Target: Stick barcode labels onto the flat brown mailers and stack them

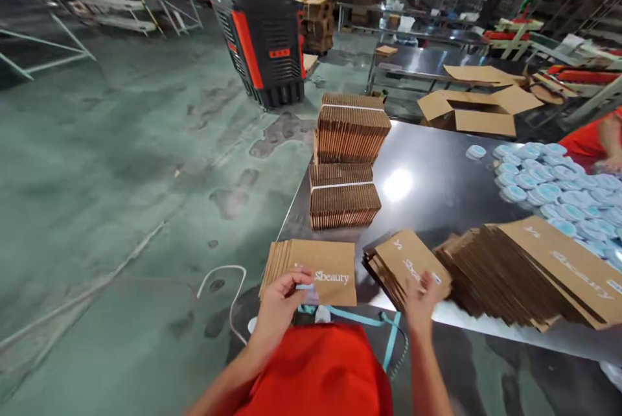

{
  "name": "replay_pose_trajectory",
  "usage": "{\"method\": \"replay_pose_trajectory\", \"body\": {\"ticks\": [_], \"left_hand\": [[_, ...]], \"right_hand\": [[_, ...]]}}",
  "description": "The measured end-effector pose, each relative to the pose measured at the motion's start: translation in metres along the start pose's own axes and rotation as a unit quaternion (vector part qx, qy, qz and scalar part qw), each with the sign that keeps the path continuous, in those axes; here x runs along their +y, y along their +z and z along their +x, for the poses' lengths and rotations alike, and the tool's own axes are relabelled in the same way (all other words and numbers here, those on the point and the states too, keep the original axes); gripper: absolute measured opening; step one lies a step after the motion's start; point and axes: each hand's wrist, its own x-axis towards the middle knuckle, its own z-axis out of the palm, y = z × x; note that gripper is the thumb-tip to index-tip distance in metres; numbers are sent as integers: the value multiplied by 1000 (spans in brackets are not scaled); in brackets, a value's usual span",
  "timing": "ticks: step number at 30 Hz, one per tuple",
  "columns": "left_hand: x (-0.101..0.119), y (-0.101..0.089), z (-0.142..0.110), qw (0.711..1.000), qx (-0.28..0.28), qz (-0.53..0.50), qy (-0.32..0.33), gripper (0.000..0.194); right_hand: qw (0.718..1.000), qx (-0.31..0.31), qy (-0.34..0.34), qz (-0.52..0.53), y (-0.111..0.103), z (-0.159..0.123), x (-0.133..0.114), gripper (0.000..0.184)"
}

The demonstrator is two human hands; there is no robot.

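In the head view, my left hand (283, 304) is closed in a pinch on a small translucent sticker (309, 294) with a bluish edge. It hangs over a flat brown cardboard box (335, 260) printed "beauty", the top of a short fanned stack. My right hand (420, 302) is over the near edge of a second stack of printed flat boxes (402, 259). Its fingers are smeared by motion, so whether they grip anything is unclear. A small white-blue label sits on that top box beside the fingertips.
Two strapped bundles of folded cardboard (346, 205) stand at the table's left edge. A fanned row of printed boxes (558, 260) lies at right, before a heap of round pale-blue tins (558, 176). An open carton (481, 111) stands beyond the table (422, 150); a co-worker's red sleeve (586, 137) shows at right.
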Motion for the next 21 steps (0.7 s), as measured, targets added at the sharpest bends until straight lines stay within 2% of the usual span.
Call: {"method": "replay_pose_trajectory", "body": {"ticks": [1,2,3,5,7,9,12,14,17,21], "left_hand": [[1,2,-1,1000,-5,-1,-3,10],[2,3,-2,1000,-15,1,-4,10],[5,5,-3,1000,-26,4,-5,10],[10,7,-6,999,-51,7,-4,10],[16,6,-10,998,-68,5,-1,9],[20,4,-15,996,-85,-13,-2,12],[19,0,-21,993,-87,-80,-15,43],[13,-2,-21,992,-66,-99,-30,59],[6,-5,-17,995,-59,-65,-37,50],[4,-9,-17,995,-85,-46,-2,31]], "right_hand": [[991,-115,-10,66,13,-19,-16,49],[963,-239,-34,120,26,-37,-32,42],[933,-317,-76,152,39,-54,-49,40],[891,-394,-143,174,57,-80,-76,38],[881,-406,-175,167,67,-93,-93,24],[885,-399,-182,159,69,-95,-99,12],[886,-389,-200,154,66,-90,-102,17],[878,-391,-231,153,64,-88,-104,17],[867,-398,-263,142,65,-90,-106,18],[871,-404,-245,133,67,-97,-101,17]]}}
